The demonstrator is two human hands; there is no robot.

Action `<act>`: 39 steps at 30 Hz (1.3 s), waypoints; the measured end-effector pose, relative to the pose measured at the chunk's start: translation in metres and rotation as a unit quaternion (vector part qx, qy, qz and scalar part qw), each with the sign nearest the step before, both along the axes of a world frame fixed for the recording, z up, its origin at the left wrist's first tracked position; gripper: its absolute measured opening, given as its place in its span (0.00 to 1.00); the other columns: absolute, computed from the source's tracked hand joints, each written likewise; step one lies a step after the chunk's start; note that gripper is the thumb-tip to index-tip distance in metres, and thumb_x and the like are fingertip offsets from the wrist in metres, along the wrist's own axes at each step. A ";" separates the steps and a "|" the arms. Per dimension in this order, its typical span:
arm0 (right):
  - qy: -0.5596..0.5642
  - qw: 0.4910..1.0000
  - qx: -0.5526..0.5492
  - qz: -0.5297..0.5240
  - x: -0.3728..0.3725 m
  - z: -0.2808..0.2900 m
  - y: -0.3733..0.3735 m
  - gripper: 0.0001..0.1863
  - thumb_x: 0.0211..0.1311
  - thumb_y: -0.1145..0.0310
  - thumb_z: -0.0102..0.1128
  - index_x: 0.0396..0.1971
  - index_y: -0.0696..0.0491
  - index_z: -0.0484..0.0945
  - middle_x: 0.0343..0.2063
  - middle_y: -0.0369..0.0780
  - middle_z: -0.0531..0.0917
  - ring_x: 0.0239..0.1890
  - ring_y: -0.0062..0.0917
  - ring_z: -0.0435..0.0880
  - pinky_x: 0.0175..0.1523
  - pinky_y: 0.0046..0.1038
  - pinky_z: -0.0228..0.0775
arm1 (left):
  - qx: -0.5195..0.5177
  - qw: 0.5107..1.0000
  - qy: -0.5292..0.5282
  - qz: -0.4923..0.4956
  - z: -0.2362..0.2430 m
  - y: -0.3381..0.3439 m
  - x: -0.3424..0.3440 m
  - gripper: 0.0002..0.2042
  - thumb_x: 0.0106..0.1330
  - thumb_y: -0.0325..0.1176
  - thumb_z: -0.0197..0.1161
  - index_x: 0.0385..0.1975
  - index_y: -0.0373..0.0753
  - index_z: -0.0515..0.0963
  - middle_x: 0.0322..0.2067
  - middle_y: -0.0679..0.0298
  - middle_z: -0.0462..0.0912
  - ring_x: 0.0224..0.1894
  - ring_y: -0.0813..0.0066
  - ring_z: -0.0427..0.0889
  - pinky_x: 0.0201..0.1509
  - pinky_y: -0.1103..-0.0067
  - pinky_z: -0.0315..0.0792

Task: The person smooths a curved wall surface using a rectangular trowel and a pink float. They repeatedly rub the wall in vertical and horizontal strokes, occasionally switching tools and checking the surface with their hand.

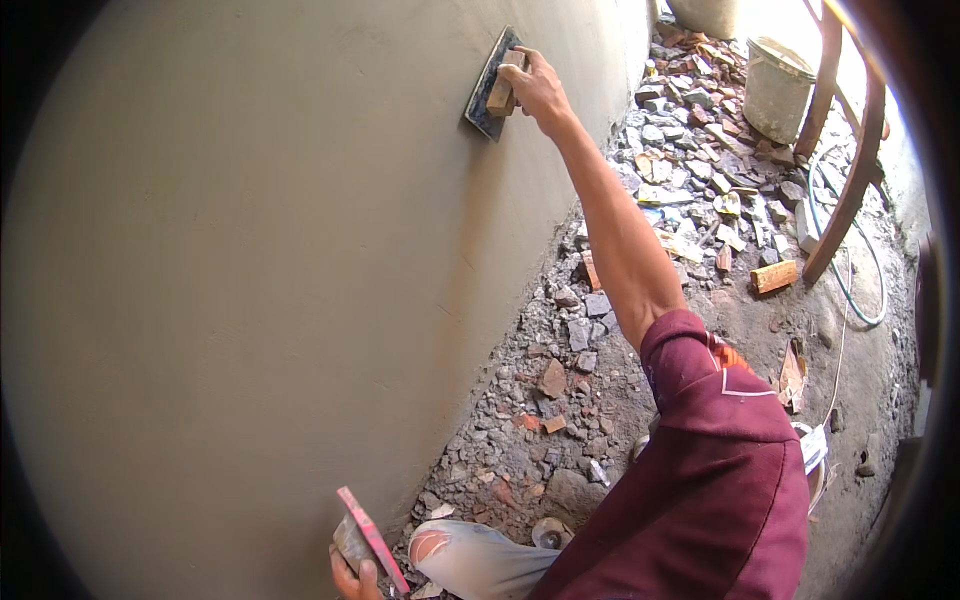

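My right hand [541,92] is closed round the wooden handle of a plastering trowel [484,100]. Its dark, flat rectangular blade lies against the smooth grey plastered wall [250,250], high up, with the arm stretched far out. At the lower edge, close to the wall's foot, my left hand [356,580] grips a plastering float [374,540]. This one has a thin red plate, seen nearly edge-on, and a greyish, plaster-smeared part on the side towards the hand. Most of the left hand's fingers are cut off or hidden.
Broken stone and brick rubble [690,150] covers the ground along the wall. At the far right stand a plaster-stained bucket [778,90] and curved wooden legs [850,190]. A pale hose [880,290] loops beside them, near a loose brick piece [774,277]. My bent knee [450,545] is close to the wall.
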State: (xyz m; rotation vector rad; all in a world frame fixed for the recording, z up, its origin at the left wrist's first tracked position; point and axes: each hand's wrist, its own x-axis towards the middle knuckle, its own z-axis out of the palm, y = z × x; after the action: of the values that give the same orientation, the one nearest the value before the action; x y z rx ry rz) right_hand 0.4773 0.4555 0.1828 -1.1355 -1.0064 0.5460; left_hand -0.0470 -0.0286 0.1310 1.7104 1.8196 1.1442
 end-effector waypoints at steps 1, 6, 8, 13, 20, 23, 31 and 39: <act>-0.016 0.999 0.043 -0.017 0.003 -0.020 0.009 0.32 0.64 0.57 0.63 0.62 0.61 0.68 0.42 0.52 0.84 0.40 0.40 0.86 0.45 0.40 0.78 | 0.006 0.999 -0.035 -0.001 -0.003 0.004 0.003 0.40 0.63 0.53 0.62 0.64 0.23 0.67 0.59 0.48 0.75 0.62 0.58 0.74 0.67 0.64 0.66; -0.156 0.985 0.066 -0.033 -0.226 -0.115 -0.147 0.38 0.62 0.67 0.57 0.73 0.52 0.57 0.52 0.56 0.81 0.35 0.47 0.87 0.37 0.45 0.79 | 0.048 0.995 -0.070 -0.050 0.034 0.090 0.080 0.40 0.57 0.59 0.67 0.56 0.26 0.72 0.46 0.58 0.77 0.49 0.65 0.77 0.55 0.69 0.71; -0.181 0.981 0.060 -0.017 -0.245 -0.139 -0.189 0.39 0.62 0.66 0.60 0.73 0.54 0.57 0.61 0.57 0.74 0.45 0.47 0.86 0.44 0.44 0.79 | -0.019 0.997 -0.024 -0.066 0.044 0.116 0.102 0.39 0.56 0.61 0.67 0.53 0.27 0.73 0.44 0.60 0.76 0.46 0.67 0.75 0.53 0.71 0.71; -0.058 0.979 0.153 -0.122 -0.122 -0.095 -0.091 0.35 0.66 0.62 0.59 0.70 0.56 0.61 0.63 0.55 0.74 0.50 0.52 0.83 0.52 0.45 0.77 | -0.054 0.990 0.009 -0.128 0.079 0.139 0.125 0.39 0.55 0.63 0.66 0.49 0.27 0.73 0.42 0.61 0.75 0.44 0.68 0.74 0.52 0.72 0.71; -0.088 0.991 0.080 -0.062 0.053 0.022 0.064 0.40 0.62 0.52 0.62 0.68 0.57 0.61 0.50 0.57 0.82 0.49 0.54 0.82 0.52 0.50 0.76 | -0.024 0.997 -0.067 -0.008 0.063 0.080 0.105 0.41 0.57 0.60 0.66 0.58 0.27 0.72 0.50 0.56 0.79 0.54 0.69 0.77 0.58 0.70 0.71; -0.124 0.992 -0.004 0.031 -0.089 -0.022 -0.021 0.45 0.60 0.56 0.64 0.73 0.54 0.55 0.51 0.55 0.82 0.41 0.52 0.85 0.44 0.50 0.78 | -0.015 0.999 -0.043 0.021 0.090 0.105 0.131 0.43 0.56 0.59 0.69 0.58 0.23 0.71 0.50 0.54 0.79 0.54 0.60 0.78 0.58 0.66 0.71; -0.062 0.991 0.116 -0.016 -0.123 -0.062 -0.114 0.41 0.61 0.60 0.63 0.73 0.53 0.57 0.61 0.56 0.75 0.37 0.44 0.85 0.43 0.43 0.77 | -0.057 0.991 0.045 -0.110 0.152 0.162 0.190 0.39 0.52 0.63 0.70 0.46 0.27 0.77 0.43 0.62 0.79 0.42 0.72 0.75 0.46 0.74 0.70; -0.073 0.995 0.051 -0.045 0.071 0.055 0.078 0.36 0.64 0.57 0.63 0.67 0.58 0.65 0.43 0.54 0.84 0.38 0.38 0.87 0.39 0.38 0.79 | 0.009 0.996 -0.045 0.072 0.120 0.098 0.182 0.43 0.52 0.62 0.70 0.55 0.26 0.74 0.45 0.61 0.78 0.47 0.71 0.78 0.52 0.74 0.71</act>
State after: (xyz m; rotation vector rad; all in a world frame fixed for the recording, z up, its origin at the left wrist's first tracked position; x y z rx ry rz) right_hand 0.5483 0.5337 0.2376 -1.1353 -1.0909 0.3388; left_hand 0.1353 0.0695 0.2506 1.5318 1.9073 1.2787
